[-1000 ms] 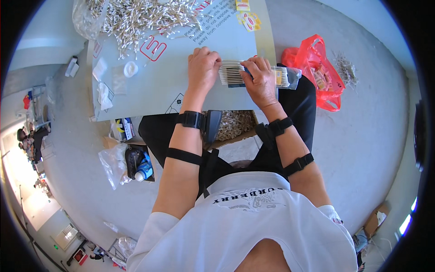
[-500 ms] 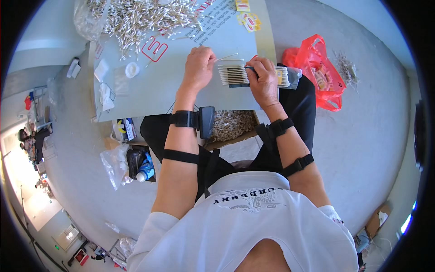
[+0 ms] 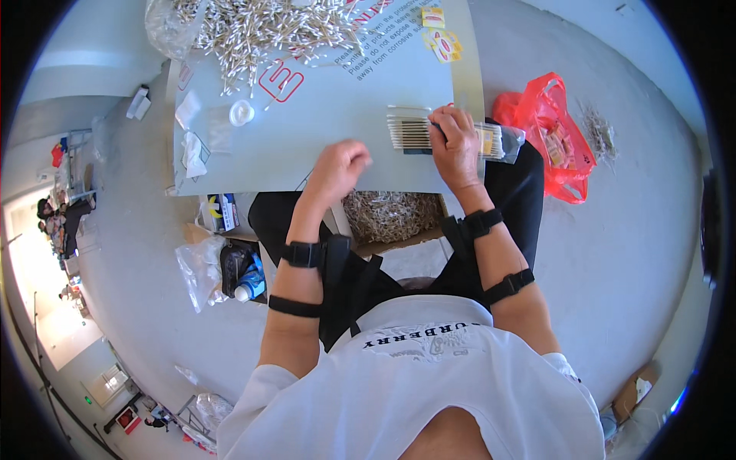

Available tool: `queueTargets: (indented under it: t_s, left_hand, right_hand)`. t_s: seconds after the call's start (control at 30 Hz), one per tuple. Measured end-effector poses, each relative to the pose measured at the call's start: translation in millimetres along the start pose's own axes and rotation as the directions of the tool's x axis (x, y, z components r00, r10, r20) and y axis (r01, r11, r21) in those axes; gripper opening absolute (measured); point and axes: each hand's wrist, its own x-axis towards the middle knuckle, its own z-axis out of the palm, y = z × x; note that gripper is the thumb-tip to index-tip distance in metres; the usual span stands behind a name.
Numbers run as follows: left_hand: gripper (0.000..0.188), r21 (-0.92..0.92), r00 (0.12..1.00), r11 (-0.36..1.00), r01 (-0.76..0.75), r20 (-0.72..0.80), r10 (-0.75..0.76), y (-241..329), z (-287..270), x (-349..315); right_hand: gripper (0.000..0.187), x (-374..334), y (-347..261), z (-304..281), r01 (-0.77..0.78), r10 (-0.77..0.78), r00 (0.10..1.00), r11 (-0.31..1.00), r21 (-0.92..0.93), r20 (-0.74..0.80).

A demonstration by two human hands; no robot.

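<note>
My right hand (image 3: 458, 146) is closed over a flat pack of cotton swabs (image 3: 502, 143) in clear plastic with a yellow label. To its left, a neat side-by-side row of swabs (image 3: 406, 132) sticks out, with something dark beneath. My left hand (image 3: 341, 170) hovers above the table's near part, left of the row, its fingers curled and smeared by motion. No swab shows in it. A large loose heap of cotton swabs (image 3: 264, 34) covers the far left of the table (image 3: 307, 126). One swab (image 3: 274, 96) lies apart from the heap.
A small round white container (image 3: 241, 113) and crumpled white wrappers (image 3: 193, 153) lie at the table's left. Yellow packets (image 3: 443, 46) are at the far right. Beneath the near edge stands a box of swabs (image 3: 395, 215). A red plastic bag (image 3: 548, 138) is on the floor, right.
My left hand has drawn back toward me from beside the row. The swab that stuck out of its fingers no longer shows there. My right hand stays on the pack.
</note>
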Motion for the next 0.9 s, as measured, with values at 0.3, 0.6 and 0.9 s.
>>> queueTargets:
  t_s: [0.3,0.6,0.9]
  left_hand:
    - [0.013,0.253,0.802,0.921,0.294,-0.59,-0.094,-12.4,-36.7,149.4]
    - [0.018,0.344,0.717,0.827,0.444,-0.69,-0.097,-44.5,-80.6,133.3]
    - [0.017,0.32,0.759,0.902,0.29,-0.651,-0.013,-66.6,-87.4,121.6]
  right_hand:
    - [0.019,-2.3,-9.5,0.5,0.032,-0.034,0.997,0.999,0.032,0.068]
    - [0.016,8.7,-6.8,-12.7,0.04,-0.042,0.999,0.996,0.083,0.018]
    - [0.01,1.2,-10.9,-9.4,-0.005,0.002,0.999,0.998,0.059,0.047]
